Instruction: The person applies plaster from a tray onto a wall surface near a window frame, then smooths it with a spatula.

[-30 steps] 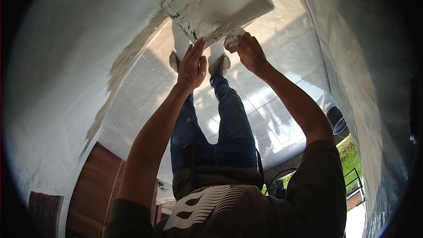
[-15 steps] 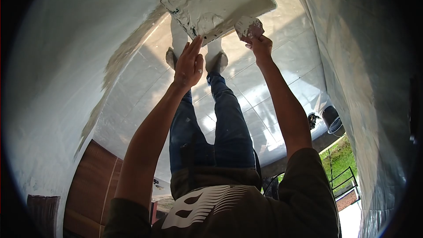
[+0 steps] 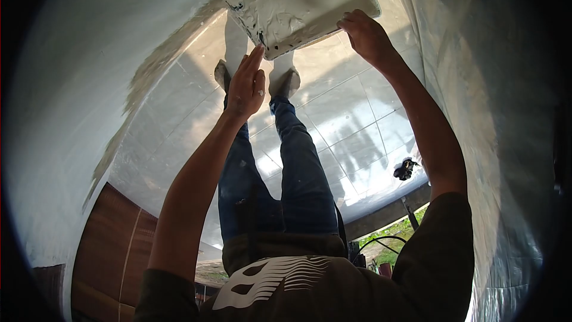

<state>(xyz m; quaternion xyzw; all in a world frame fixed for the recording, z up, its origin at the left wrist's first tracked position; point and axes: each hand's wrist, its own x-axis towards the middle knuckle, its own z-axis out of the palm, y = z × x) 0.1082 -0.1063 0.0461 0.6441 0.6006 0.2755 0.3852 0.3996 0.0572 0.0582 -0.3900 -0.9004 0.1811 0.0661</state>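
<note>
At the top of the head view is a rectangular tray (image 3: 310, 39) with white, paste-like filler (image 3: 286, 0) spread in it, thicker and lumpy toward its left side. My left hand (image 3: 245, 86) is at the tray's near left corner, fingers stretched out together with the fingertips right at the edge and the thumb apart. White specks mark its skin. My right hand (image 3: 366, 33) is over the tray's right near edge, fingers pinched and turned inward. The small flat scraper it held a moment earlier is hidden behind the fingers.
A pale wall (image 3: 77, 95) curves up on the left, and plastic sheeting (image 3: 465, 71) hangs on the right. My feet stand on light floor tiles (image 3: 333, 107) below the tray. A dark crumpled object (image 3: 406, 169) lies on the floor at right; a brown panel (image 3: 107, 244) is at lower left.
My right hand has moved up and slightly right, from beside the tray to over its edge, and the scraper has gone from sight. My left hand has shifted slightly left along with the tray's corner.
</note>
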